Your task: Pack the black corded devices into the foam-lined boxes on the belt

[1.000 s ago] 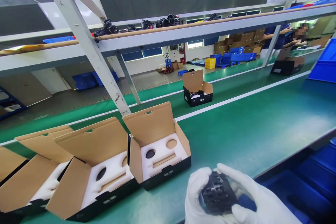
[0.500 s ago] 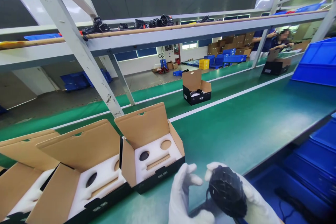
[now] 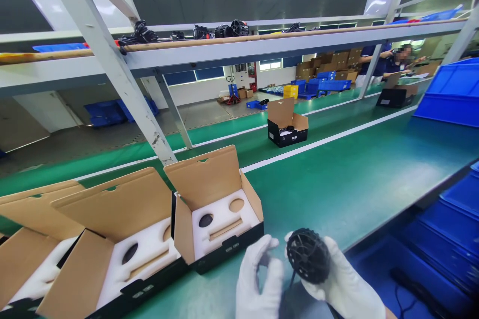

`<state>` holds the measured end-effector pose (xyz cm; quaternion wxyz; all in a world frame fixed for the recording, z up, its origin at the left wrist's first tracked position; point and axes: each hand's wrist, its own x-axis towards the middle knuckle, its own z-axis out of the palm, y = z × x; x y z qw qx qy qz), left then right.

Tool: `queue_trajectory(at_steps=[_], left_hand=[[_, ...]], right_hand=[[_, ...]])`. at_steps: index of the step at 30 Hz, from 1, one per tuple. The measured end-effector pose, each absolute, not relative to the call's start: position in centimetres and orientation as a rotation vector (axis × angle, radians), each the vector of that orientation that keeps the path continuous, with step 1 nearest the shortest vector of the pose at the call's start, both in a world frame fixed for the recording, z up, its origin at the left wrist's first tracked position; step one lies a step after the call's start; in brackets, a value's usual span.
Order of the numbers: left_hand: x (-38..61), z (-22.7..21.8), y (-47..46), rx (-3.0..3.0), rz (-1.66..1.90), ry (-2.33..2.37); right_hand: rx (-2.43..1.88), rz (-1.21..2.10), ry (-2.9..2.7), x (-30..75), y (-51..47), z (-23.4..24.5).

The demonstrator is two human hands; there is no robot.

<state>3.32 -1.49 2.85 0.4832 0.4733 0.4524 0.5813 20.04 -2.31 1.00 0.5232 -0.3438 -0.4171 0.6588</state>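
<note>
My right hand (image 3: 339, 279), in a white glove, grips a round black device with a ribbed rim and spoked face (image 3: 309, 255). A thin dark cord hangs from its lower left side. Just left of it is my gloved left hand (image 3: 260, 279), its thumb and fingers apart and nothing between them. Beyond that hand stands an open black carton (image 3: 230, 249) with a brown inside. Its white foam insert (image 3: 220, 219) has round cutouts and a long slot; something dark shows in the left cutout.
More open cartons (image 3: 138, 289) line the left side. Another open box (image 3: 288, 134) sits on the green belt beyond the white strip. Blue bins (image 3: 445, 92) stand at right, and a blue bin (image 3: 389, 254) holding black cable lies below the edge. Overhead runs a shelf (image 3: 262, 47); people work far right.
My right hand has turned the round device so its spoked face shows, moving it slightly left. My left thumb has come up nearer the fingers. The box on the belt has shifted right.
</note>
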Motion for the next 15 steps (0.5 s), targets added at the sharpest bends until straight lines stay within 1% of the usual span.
queue_trajectory(at_steps=[4, 6, 7, 8, 10, 12, 14, 15], left_hand=[[3.5, 3.9, -1.8, 1.347, 1.422, 1.116], [3.0, 4.8, -1.8, 1.255, 1.378, 1.017], [2.7, 5.2, -1.8, 1.139, 1.326, 0.945], [2.3, 5.5, -1.8, 0.992, 1.265, 0.872], [1.6, 5.8, -1.8, 0.770, 1.184, 0.787], [1.1, 5.8, -1.8, 0.772, 1.188, 0.843], [0.5, 5.5, -1.7, 0.882, 1.229, 0.946], [0.1, 5.3, -1.5, 0.995, 1.214, 1.032]], right_hand=[[-0.906, 1.479, -1.210, 19.5, -2.6, 3.9], [-0.990, 1.363, -1.350, 19.8, -2.6, 4.7], [-1.067, 1.237, -1.457, 19.9, -2.6, 4.9], [-1.154, 1.045, -1.578, 20.0, -2.5, 5.0], [-1.244, 0.481, -1.859, 19.8, -2.2, 5.2], [-1.134, -0.060, -2.095, 18.8, -1.9, 6.0], [-0.907, -0.361, -2.257, 17.2, -1.7, 7.6], [-0.820, -0.416, -2.316, 16.4, -1.5, 8.7]])
